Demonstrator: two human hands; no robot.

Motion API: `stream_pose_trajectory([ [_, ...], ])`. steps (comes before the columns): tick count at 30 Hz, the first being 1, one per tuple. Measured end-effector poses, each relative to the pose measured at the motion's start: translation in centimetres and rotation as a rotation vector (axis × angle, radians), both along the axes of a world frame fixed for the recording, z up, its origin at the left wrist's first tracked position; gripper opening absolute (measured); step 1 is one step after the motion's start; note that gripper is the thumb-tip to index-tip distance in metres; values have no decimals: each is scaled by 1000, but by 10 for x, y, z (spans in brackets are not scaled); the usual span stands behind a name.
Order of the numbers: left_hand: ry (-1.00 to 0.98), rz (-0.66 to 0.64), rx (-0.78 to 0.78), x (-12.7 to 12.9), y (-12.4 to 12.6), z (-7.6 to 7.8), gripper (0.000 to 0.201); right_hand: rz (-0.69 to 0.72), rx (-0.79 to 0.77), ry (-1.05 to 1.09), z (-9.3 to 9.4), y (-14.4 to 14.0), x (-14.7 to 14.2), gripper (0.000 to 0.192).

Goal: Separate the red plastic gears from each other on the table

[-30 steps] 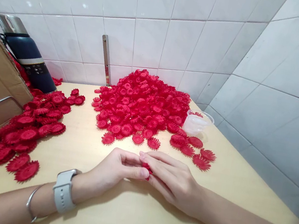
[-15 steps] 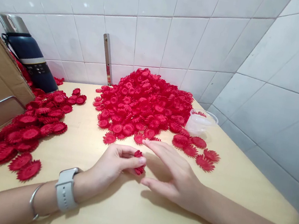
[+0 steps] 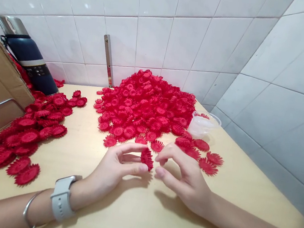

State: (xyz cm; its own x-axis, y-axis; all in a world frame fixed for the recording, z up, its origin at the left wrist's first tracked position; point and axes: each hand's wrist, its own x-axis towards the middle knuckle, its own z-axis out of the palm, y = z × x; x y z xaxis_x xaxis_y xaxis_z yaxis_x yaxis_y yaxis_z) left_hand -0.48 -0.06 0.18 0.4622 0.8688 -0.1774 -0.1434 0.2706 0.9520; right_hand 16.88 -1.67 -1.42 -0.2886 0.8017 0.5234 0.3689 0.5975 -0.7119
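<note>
Between the thumb and fingers of my left hand (image 3: 118,166) stands a red fringed flower-shaped disc (image 3: 147,158), held upright by its edge just above the table. My right hand (image 3: 181,173) is just to the right of it, fingers curved, thumb and forefinger apart, with nothing visible between them. A small gap separates its fingertips from the disc. Beyond both hands rises a large heap of red fringed discs (image 3: 147,105), with some loose ones (image 3: 157,146) at its near edge.
More red discs (image 3: 30,136) trail along the left beside a cardboard box (image 3: 1,68). A dark blue bottle (image 3: 35,54) leans behind the box. A clear plastic tub (image 3: 203,125) stands right of the heap. A metal strip (image 3: 108,61) rests against the tiled wall (image 3: 152,37).
The disc in my left hand has turned from a folded-looking bunch to a round, upright disc. My right hand has moved slightly right and its fingers have curled from straight.
</note>
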Motion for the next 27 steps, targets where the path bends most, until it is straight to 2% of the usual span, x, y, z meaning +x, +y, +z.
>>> stream_pose_trajectory([
  [4, 45, -32, 31, 1, 0, 0, 35, 217, -514, 228, 3, 6, 1, 12],
  [6, 58, -60, 56, 1, 0, 0, 34, 262, -662, 342, 3, 9, 1, 14],
  [8, 54, -81, 76, 1, -1, 0, 34, 285, -734, 393, 2, 11, 1, 16],
  [11, 49, -90, 79, 1, -3, 0, 34, 295, -775, 398, 1, 11, 1, 18],
  [19, 66, -75, 78, 1, -1, -2, 32, 221, -765, 304, 5, 9, -1, 13],
  [25, 102, -111, 90, 1, -3, -5, 34, 252, -652, 206, 1, 6, -2, 9],
  [27, 151, -72, 138, 0, -4, -6, 33, 258, -620, 190, 0, 6, -2, 8],
])
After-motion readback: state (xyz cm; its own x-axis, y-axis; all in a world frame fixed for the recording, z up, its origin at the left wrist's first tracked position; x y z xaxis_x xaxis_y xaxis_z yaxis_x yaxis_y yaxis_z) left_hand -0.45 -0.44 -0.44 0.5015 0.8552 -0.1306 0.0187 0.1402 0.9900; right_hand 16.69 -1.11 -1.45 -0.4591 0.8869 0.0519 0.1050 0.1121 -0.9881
